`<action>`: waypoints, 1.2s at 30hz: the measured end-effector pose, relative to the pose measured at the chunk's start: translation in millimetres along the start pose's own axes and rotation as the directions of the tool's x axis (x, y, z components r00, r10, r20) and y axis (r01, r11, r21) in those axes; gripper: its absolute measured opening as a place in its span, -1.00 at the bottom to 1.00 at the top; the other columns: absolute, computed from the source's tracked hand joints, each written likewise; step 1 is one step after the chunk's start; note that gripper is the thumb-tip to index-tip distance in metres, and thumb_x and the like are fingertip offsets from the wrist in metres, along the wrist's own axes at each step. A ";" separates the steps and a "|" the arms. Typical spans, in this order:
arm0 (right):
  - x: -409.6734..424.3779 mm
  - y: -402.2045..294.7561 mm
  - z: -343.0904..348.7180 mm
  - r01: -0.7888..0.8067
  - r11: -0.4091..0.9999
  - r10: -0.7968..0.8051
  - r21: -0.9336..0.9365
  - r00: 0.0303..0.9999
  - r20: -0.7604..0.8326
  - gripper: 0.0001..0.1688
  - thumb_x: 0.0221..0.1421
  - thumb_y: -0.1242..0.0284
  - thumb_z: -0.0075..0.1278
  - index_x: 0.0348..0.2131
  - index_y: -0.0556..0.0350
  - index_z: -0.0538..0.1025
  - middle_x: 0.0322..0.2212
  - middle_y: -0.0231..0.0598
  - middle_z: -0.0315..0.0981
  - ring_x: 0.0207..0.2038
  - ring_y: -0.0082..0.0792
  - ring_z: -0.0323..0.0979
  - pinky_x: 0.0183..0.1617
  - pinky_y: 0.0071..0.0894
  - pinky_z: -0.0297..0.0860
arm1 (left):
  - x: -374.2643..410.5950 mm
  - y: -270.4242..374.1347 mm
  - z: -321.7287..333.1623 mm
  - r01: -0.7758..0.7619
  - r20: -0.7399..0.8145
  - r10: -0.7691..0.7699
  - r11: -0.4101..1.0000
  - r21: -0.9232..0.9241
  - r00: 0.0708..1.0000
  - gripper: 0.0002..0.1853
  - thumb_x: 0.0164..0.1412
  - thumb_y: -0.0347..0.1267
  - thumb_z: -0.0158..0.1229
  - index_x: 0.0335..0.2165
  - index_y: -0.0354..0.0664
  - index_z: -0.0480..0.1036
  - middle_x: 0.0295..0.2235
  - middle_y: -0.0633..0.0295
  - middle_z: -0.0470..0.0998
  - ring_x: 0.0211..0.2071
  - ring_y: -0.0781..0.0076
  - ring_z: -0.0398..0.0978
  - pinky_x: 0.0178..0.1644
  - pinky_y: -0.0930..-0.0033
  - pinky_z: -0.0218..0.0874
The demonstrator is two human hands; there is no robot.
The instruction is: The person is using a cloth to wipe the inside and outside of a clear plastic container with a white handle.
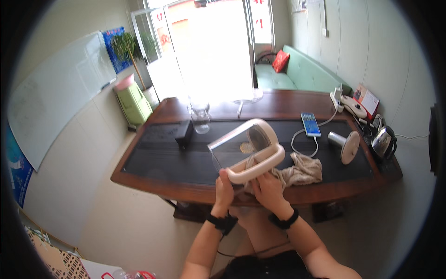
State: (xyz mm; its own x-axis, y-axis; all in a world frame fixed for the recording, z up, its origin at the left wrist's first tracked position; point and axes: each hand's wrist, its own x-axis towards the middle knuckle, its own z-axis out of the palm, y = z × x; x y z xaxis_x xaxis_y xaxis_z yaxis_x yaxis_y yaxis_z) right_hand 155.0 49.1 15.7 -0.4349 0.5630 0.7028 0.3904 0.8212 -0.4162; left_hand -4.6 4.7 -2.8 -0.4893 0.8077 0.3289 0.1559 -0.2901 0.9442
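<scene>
A cream-coloured plastic appliance part with a handle frame and a clear front panel (pixel 256 171) is held tilted above the near edge of the desk. My left hand (pixel 224 190) grips its lower left corner, thumb on the frame. Against its underside is my right hand (pixel 270 188), with a beige cloth (pixel 303 170) bunched at the fingers and trailing onto the desk to the right. Part of the cloth shows through the handle opening. A white round base with a metallic stem (pixel 349 148) lies on its side at the right of the desk.
On the wooden desk (pixel 139 164) are a black box (pixel 184 131), a glass jug (pixel 201 122), a smartphone (pixel 310 123) on a white cable, a power strip (pixel 336 101) and a steel kettle (pixel 382 142). A green sofa (pixel 306 73) stands beyond, a green stool (pixel 134 104) to the left.
</scene>
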 end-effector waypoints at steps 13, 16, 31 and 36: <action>-2.3 7.4 15.5 -0.122 0.992 0.121 -0.015 0.992 -0.027 -0.36 0.13 0.44 0.00 0.18 0.22 0.26 -0.18 0.14 0.47 -0.21 0.15 0.46 -0.17 -0.03 0.39 | 0.9 -5.0 1.2 -0.067 -0.059 0.066 0.998 -0.001 0.996 -0.20 0.42 0.10 -0.44 -0.29 -0.41 0.52 -0.46 -0.02 0.58 -0.37 0.19 0.54 -0.22 0.23 0.30; -0.7 2.1 14.4 0.036 0.995 -0.027 -0.089 0.995 0.098 -0.35 0.08 0.47 0.03 0.18 0.07 0.32 -0.13 0.05 0.44 -0.17 0.07 0.46 -0.16 -0.09 0.41 | -1.6 -4.2 -5.3 -0.027 0.003 0.027 0.999 0.035 1.000 -0.16 0.42 0.12 -0.51 -0.23 -0.41 0.51 -0.36 0.09 0.58 -0.26 0.35 0.50 -0.11 0.31 0.28; 4.7 1.7 18.4 0.034 0.999 -0.036 -0.024 0.996 -0.081 -0.15 -0.03 0.45 0.09 0.27 -0.03 0.24 -0.15 -0.05 0.47 -0.17 -0.02 0.49 -0.19 -0.16 0.45 | 0.6 -16.0 -2.0 0.047 0.000 -0.047 0.997 -0.057 0.999 -0.18 0.42 0.14 -0.47 -0.20 -0.42 0.47 -0.39 0.16 0.59 -0.31 0.45 0.48 -0.18 0.36 0.32; 0.9 6.0 20.0 -0.184 0.982 0.188 0.049 0.974 -0.124 -0.20 0.04 0.40 0.11 0.22 0.30 0.22 -0.33 0.05 0.49 -0.33 0.07 0.50 -0.29 -0.12 0.40 | -3.3 -9.9 0.0 0.130 -0.080 -0.137 0.987 -0.093 0.987 -0.10 0.37 0.23 -0.44 -0.12 -0.47 0.45 -0.28 0.14 0.59 -0.25 0.45 0.53 -0.19 0.44 0.39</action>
State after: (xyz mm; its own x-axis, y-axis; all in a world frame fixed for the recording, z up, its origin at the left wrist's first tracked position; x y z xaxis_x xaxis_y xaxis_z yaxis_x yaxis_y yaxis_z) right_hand 140.7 56.4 2.3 -0.2498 0.6917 0.6776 0.4236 0.7073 -0.5659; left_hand -4.5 4.9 -13.2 -0.5727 0.7965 0.1939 0.0110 -0.2291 0.9733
